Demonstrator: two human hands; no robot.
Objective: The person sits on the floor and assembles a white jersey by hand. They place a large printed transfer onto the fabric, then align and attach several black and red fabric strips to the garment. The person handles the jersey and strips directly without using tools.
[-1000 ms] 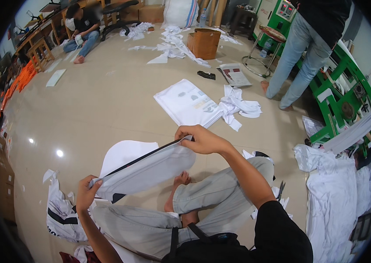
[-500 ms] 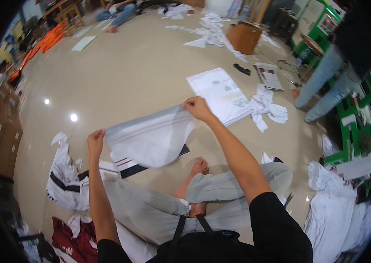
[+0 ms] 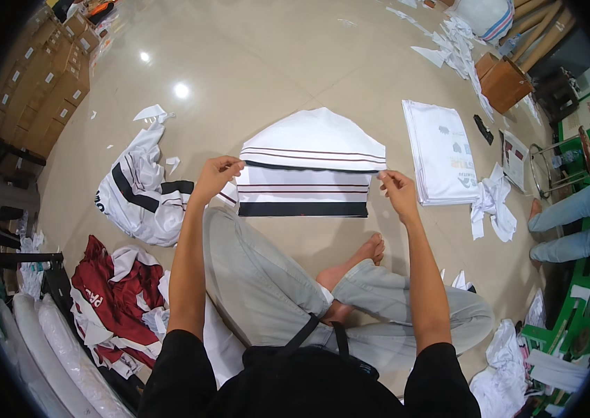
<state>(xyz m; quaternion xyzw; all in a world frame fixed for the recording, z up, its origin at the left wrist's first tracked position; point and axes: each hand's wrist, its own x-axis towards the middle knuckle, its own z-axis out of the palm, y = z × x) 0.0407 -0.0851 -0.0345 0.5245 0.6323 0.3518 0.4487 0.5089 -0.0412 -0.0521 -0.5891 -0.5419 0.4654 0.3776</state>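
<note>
A white sleeve-shaped fabric panel (image 3: 312, 132) with thin maroon lines and a dark band along its straight edge lies spread in front of me. My left hand (image 3: 220, 175) pinches its near left corner, and my right hand (image 3: 397, 191) pinches the near right corner. Under its near edge shows a similar striped fabric piece (image 3: 303, 177), white with a broad black band (image 3: 302, 209) nearest me. The rest of that lower piece is hidden beneath the top panel.
White printed sheets (image 3: 441, 153) lie stacked to the right beside crumpled white scraps (image 3: 493, 202). At left are a white-and-black garment heap (image 3: 142, 195) and maroon cloth (image 3: 110, 292). Cardboard boxes (image 3: 44, 90) line the far left; a person's legs (image 3: 577, 219) stand at right.
The panel was held up, hanging with its pale back showing; now it lies flat over the striped piece, stripes up. Both hands have come down level, and the view has shifted left and downward.
</note>
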